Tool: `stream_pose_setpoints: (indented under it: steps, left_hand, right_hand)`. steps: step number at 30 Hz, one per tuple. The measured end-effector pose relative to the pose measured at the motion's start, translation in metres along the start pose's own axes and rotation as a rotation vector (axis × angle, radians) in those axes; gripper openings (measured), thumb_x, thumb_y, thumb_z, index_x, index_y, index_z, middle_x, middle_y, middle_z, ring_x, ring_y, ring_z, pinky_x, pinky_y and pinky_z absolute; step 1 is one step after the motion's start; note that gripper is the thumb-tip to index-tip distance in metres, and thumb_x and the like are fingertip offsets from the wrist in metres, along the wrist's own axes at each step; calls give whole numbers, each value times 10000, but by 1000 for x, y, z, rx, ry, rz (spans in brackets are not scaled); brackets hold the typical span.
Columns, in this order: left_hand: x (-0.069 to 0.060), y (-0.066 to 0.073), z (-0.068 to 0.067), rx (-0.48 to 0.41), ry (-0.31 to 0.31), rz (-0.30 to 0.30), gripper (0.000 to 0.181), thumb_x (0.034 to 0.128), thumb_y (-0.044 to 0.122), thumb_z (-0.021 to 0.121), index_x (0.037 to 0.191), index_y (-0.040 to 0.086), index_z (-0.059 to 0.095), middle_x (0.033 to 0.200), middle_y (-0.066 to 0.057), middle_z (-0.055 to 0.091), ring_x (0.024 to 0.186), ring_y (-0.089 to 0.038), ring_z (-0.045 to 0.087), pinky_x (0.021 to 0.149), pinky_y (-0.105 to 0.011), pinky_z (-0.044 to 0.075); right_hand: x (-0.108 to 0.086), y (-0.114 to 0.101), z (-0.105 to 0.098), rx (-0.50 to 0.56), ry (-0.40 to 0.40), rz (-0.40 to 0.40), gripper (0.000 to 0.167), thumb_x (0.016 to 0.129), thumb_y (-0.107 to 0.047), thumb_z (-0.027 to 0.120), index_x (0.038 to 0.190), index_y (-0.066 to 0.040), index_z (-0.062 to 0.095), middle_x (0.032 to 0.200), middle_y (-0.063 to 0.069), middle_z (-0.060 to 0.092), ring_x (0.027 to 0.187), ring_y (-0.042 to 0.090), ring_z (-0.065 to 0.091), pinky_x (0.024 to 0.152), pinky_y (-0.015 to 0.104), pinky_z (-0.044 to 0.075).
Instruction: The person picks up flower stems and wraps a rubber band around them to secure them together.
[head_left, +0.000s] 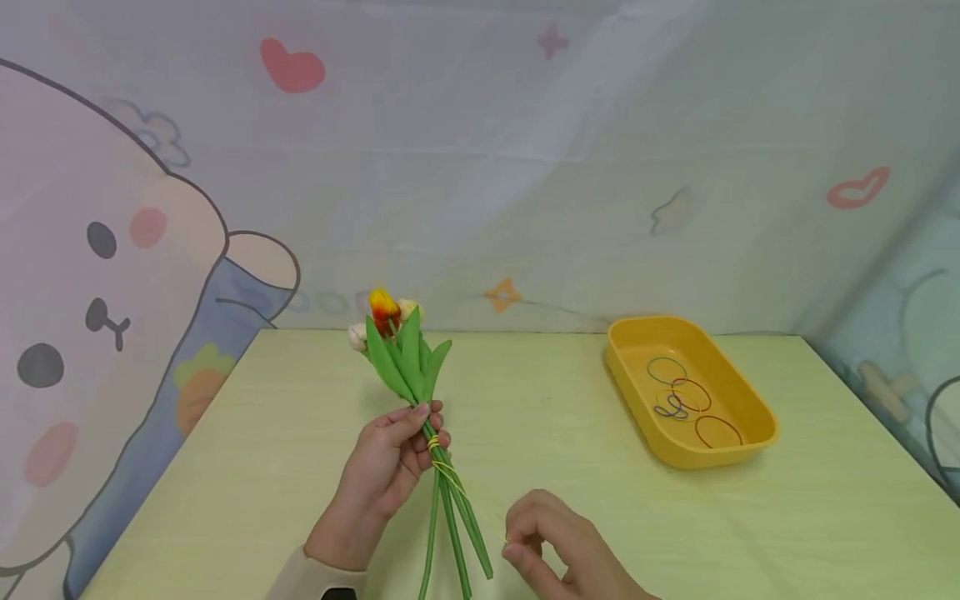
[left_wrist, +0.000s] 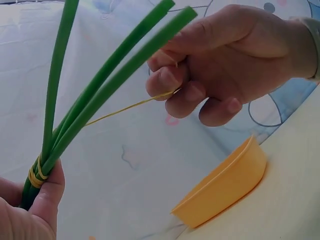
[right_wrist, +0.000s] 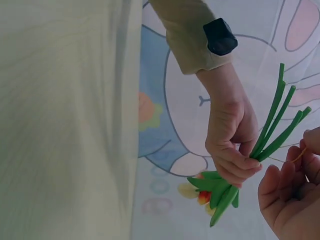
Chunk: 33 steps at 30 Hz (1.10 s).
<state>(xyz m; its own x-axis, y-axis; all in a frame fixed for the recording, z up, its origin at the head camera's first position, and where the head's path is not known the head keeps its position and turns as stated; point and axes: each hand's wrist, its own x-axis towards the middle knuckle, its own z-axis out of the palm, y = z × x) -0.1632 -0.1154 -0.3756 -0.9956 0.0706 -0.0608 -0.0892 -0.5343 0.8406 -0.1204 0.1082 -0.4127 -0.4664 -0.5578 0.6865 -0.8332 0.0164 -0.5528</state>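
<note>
My left hand (head_left: pixel 386 458) grips a small bunch of artificial tulips (head_left: pixel 408 358) by the green stems, just below the leaves. The blooms are red-yellow and whitish, pointing away from me. A yellow rubber band (left_wrist: pixel 37 172) is wound several times around the stems beside my left fingers. One loop of it runs taut to my right hand (head_left: pixel 566 542), whose curled fingers pinch its end. In the left wrist view, the stretched band passes behind the spread stem ends (left_wrist: pixel 115 75). The right wrist view shows the left hand around the stems, with the bunch tilted.
A yellow plastic tray (head_left: pixel 626 383) stands at the right of the pale table (head_left: pixel 540 400). Several coloured rubber bands (head_left: pixel 692 393) lie in it. Behind the table hangs a printed cloth (head_left: pixel 480 167) with cartoon figures.
</note>
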Motion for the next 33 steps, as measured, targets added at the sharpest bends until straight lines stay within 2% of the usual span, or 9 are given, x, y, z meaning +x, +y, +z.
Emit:
stream_pose_setpoints:
  steps: [2,7,14,18,23,27,33]
  left_hand:
    - [0,0,0,-15,2,-11,223,1029,43,395,944,15,600,768,-3,569,632,-61,623,668,-169,542]
    - [0,0,1,-37,15,-29,231,1035,44,370,949,2,580,767,-4,562,626,-58,623,660,-155,537]
    - [2,-3,1,-54,65,-63,225,1039,47,363,944,-14,558,770,-7,556,626,-61,617,673,-153,536]
    - [4,-4,2,-59,86,-74,203,1039,46,361,966,-26,536,765,-5,556,620,-61,619,661,-143,533]
    - [5,-6,3,-73,87,-90,168,1042,52,355,1011,-40,492,755,0,557,610,-60,624,653,-139,534]
    - [5,-8,4,-80,80,-96,166,1042,55,356,1011,-40,488,757,-2,557,618,-63,625,671,-151,540]
    - [5,-10,5,-87,73,-106,192,1043,57,363,964,-15,522,752,3,566,633,-63,634,690,-166,547]
  right_hand:
    - [-1,-3,3,43,14,44,227,893,84,602,962,-119,528,910,-11,532,796,60,521,678,172,496]
    - [-3,-8,10,92,79,85,239,857,137,606,933,-83,553,862,39,573,719,85,540,628,187,500]
    - [-5,-21,16,165,134,242,182,897,81,590,881,-100,597,880,63,621,717,75,559,592,231,518]
    - [-6,-21,20,201,151,250,190,891,97,581,867,-91,592,886,76,613,727,85,564,576,241,523]
    - [-7,-18,26,194,203,228,215,816,124,658,843,-68,566,847,83,596,640,74,521,518,221,496]
    - [-8,-16,29,165,263,208,273,760,124,723,820,-73,543,810,78,576,565,92,475,477,201,460]
    - [-10,-15,30,76,332,190,307,720,161,707,784,-94,548,786,59,587,574,55,464,468,173,437]
